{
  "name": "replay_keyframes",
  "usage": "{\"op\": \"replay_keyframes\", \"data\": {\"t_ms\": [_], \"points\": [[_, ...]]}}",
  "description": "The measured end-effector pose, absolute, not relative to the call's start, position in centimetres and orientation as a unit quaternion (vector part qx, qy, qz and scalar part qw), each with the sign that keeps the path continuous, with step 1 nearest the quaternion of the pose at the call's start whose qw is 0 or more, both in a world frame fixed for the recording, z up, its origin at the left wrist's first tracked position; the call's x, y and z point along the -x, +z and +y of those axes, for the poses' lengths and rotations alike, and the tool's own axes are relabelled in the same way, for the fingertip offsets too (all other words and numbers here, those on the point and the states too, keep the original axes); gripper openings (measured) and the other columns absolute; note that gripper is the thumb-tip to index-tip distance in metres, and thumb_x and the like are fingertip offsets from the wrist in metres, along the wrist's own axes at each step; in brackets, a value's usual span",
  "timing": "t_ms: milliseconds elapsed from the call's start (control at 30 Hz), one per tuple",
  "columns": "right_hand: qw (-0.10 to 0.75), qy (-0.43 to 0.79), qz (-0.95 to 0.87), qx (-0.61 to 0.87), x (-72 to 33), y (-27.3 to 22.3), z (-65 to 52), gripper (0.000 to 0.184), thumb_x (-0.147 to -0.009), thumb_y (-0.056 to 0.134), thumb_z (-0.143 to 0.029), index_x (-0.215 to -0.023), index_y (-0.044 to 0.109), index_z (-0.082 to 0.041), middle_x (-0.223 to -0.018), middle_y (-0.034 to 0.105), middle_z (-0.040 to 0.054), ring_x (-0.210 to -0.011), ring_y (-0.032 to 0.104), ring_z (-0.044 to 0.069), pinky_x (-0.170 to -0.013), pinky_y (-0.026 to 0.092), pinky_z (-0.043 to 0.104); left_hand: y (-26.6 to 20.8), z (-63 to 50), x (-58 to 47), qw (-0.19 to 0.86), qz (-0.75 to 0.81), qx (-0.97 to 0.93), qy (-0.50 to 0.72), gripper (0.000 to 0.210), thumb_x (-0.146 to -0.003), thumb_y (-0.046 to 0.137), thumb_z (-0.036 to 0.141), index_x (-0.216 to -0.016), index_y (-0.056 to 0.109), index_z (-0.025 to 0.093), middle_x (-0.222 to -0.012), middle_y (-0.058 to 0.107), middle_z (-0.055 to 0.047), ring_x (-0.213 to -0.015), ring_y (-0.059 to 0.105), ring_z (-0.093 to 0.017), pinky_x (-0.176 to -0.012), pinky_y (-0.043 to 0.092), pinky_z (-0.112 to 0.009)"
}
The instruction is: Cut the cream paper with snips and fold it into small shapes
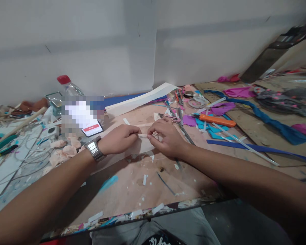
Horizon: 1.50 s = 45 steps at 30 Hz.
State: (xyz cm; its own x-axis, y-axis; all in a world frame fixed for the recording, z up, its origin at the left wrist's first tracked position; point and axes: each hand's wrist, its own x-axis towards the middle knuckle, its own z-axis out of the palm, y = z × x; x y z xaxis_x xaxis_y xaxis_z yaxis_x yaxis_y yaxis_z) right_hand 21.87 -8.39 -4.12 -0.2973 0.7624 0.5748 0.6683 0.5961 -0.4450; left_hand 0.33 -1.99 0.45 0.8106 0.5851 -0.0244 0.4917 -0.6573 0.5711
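Together, hands (pixel 119 139) (pixel 165 136) pinching pale strip (pixel 143 135), cropped lettering (pixel 156 241), unreadable phone label (pixel 91 128)

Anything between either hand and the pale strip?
Nothing visible: the left hand and right hand both pinch the pale strip directly. The orange cutter lies apart, to the right of the right hand.

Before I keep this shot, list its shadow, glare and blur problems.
Head view: pixel blocks cover much of the phone, which glares white; head view: dark shadow falls on the table beside the left forearm; head view: the pink-dotted gray fabric at far right looks smeared.
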Motion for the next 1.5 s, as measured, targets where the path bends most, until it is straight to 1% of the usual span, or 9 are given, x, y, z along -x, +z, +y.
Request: {"op": "replay_keyframes", "data": {"t_ms": [133,233,400,567,733,933,1133,1300,1500], "points": [[0.391,0.056,-0.805,0.443,-21.91,-4.21,-8.34,0.009,-0.090,0.060,-0.025,-0.083,0.061,-0.021,-0.080,0.069,0.0005,-0.077,0.061,0.019,-0.093,0.030,0.042,0.50,-2.12,-0.40,0.297,0.282,-0.910,0.066,0.017,-0.089,0.048,0.021,-0.080,0.062,0.017,-0.070,0.058,0.001,-0.066,0.051,-0.014,-0.063,0.032,-0.028],[0.387,0.055,-0.814,0.431,-21.85,-4.27,-8.37,0.010,-0.091,0.061,-0.026,-0.084,0.062,-0.020,-0.080,0.069,0.0004,-0.080,0.062,0.019,-0.093,0.029,0.042,0.54,-2.25,-0.48,0.312,0.267,-0.910,0.055,0.021,-0.092,0.049,0.026,-0.084,0.065,0.016,-0.070,0.059,0.001,-0.065,0.051,-0.014,-0.062,0.033,-0.028],[0.387,0.054,-0.821,0.416,-21.66,-4.23,-8.52,0.011,-0.093,0.062,-0.028,-0.085,0.063,-0.020,-0.081,0.071,0.0004,-0.081,0.064,0.018,-0.095,0.029,0.042,0.61,-2.27,-0.48,0.336,0.255,-0.906,0.047,0.024,-0.091,0.049,0.025,-0.093,0.070,0.015,-0.080,0.067,-0.001,-0.071,0.055,-0.015,-0.066,0.038,-0.027],[0.389,0.044,-0.826,0.406,-21.60,-4.11,-8.60,0.014,-0.095,0.065,-0.031,-0.085,0.066,-0.021,-0.081,0.074,0.0004,-0.081,0.065,0.019,-0.097,0.029,0.043,0.56,-2.21,-0.42,0.365,0.246,-0.897,0.037,0.028,-0.094,0.048,0.033,-0.098,0.070,0.015,-0.083,0.068,-0.002,-0.073,0.055,-0.015,-0.068,0.040,-0.027],[0.383,0.043,-0.831,0.401,-21.64,-4.00,-8.63,0.012,-0.095,0.066,-0.030,-0.086,0.069,-0.022,-0.083,0.077,-0.0006,-0.085,0.066,0.019,-0.101,0.028,0.044,0.55,-2.12,-0.47,0.383,0.259,-0.886,0.025,0.025,-0.093,0.049,0.030,-0.091,0.068,0.014,-0.074,0.060,0.001,-0.068,0.050,-0.013,-0.064,0.037,-0.026],[0.373,0.048,-0.840,0.391,-21.79,-4.06,-8.62,0.008,-0.095,0.067,-0.027,-0.092,0.074,-0.025,-0.085,0.077,-0.0004,-0.088,0.065,0.020,-0.104,0.028,0.047,0.59,-2.03,-0.48,0.414,0.264,-0.871,0.023,0.021,-0.089,0.048,0.027,-0.087,0.066,0.015,-0.075,0.059,0.001,-0.070,0.052,-0.013,-0.066,0.038,-0.026],[0.372,0.050,-0.841,0.390,-21.86,-4.06,-8.64,0.010,-0.095,0.064,-0.025,-0.093,0.074,-0.025,-0.086,0.076,0.0011,-0.090,0.065,0.021,-0.101,0.032,0.047,0.67,-2.08,-0.39,0.426,0.264,-0.864,0.040,0.029,-0.095,0.042,0.032,-0.089,0.065,0.016,-0.083,0.062,-0.001,-0.079,0.054,-0.015,-0.075,0.041,-0.028],[0.384,0.023,-0.833,0.397,-21.72,-4.05,-8.62,0.008,-0.094,0.067,-0.026,-0.090,0.074,-0.024,-0.083,0.077,-0.0003,-0.085,0.066,0.019,-0.104,0.029,0.048,0.70,-2.11,-0.49,0.426,0.281,-0.859,0.045,0.027,-0.095,0.048,0.036,-0.083,0.061,0.016,-0.071,0.051,0.003,-0.066,0.045,-0.012,-0.062,0.035,-0.025],[0.372,0.019,-0.830,0.416,-21.68,-4.04,-8.63,0.009,-0.094,0.067,-0.027,-0.089,0.074,-0.023,-0.083,0.078,0.0003,-0.084,0.065,0.020,-0.104,0.027,0.048,0.35,-1.91,-0.46,0.408,0.281,-0.868,0.047,0.025,-0.095,0.051,0.036,-0.086,0.063,0.016,-0.070,0.054,0.002,-0.065,0.046,-0.012,-0.060,0.032,-0.025]]}}
